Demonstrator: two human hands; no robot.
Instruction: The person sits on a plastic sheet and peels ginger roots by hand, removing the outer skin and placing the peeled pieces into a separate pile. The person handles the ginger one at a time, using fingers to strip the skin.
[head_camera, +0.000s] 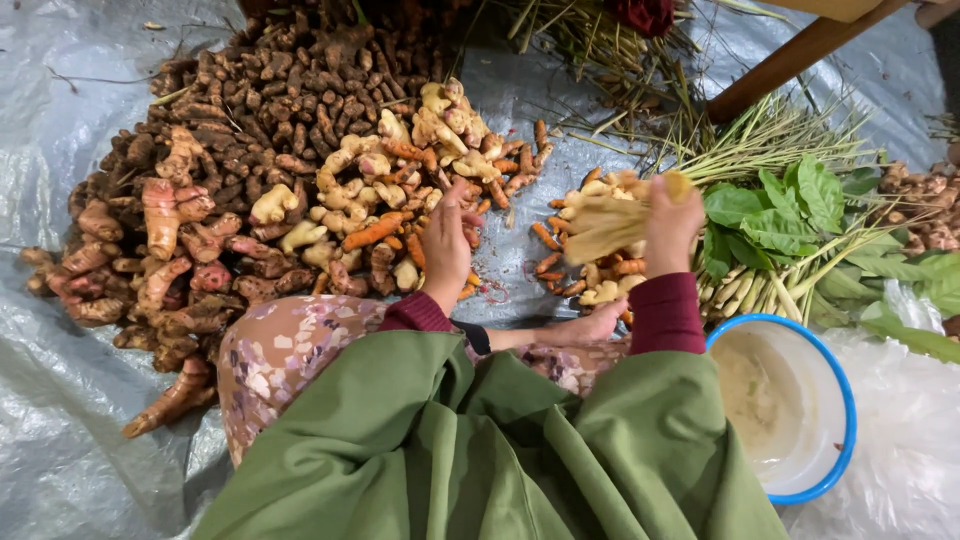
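Down on the floor, a person in a green garment and maroon sleeves is sitting on a grey plastic sheet (60, 120), looking over a spread of roots. The right hand (672, 222) is clasping a pale yellowish bundle of roots (612, 222), holding it raised just above a small heap of orange and cream root pieces (592, 280). The left hand (447, 240) is reaching down into the edge of the big pile of roots (260, 170), its fingers curled on the orange pieces there; whether it is actually gripping one I cannot tell. That pile is lying to the left, dark brown roots at the back, pinkish ones at the near left, pale and orange ones nearest the hand. Green leaves (790, 205) and pale stalks (760, 285) are lying to the right of the raised bundle. A white bowl with a blue rim (845, 400) is sitting near the person's right side, just below the stalks.
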